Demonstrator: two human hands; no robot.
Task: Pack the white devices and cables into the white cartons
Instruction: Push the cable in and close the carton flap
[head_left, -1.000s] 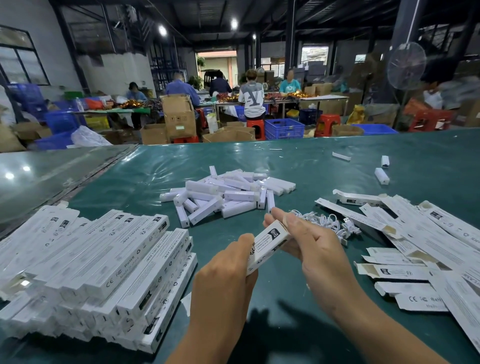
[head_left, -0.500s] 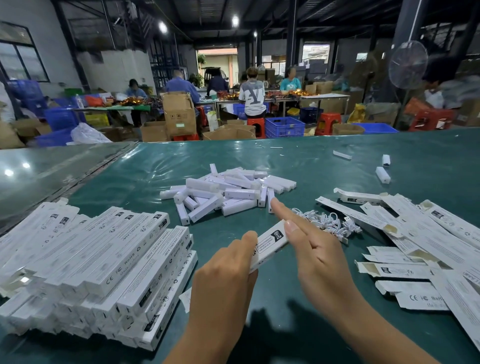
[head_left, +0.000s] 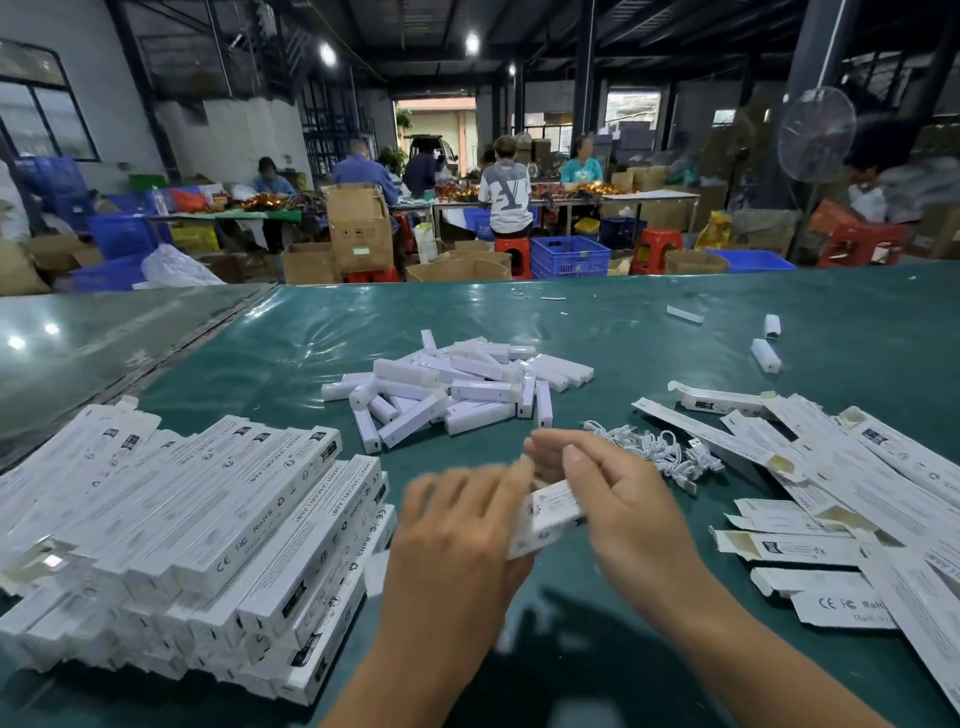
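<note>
Green table (head_left: 675, 332) in a busy workshop; both hands (head_left: 540, 514) grip a carton (head_left: 550, 512)

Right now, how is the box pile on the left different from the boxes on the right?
The left pile is stacked neatly, side by side in layers; the right boxes lie scattered and overlapping. Left ones look closed; several right ones show open end flaps. Both are long white printed cartons on the green table.

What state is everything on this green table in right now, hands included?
Carton in hand: held between both hands, blurred.
Left hand: grips the carton's near end.
Right hand: pinches its far end.
Stacked cartons: closed, piled at left.
Flat cartons: unfilled, flaps open, at right.
White devices: loose heap.
Cables: bundled, loose.
</note>
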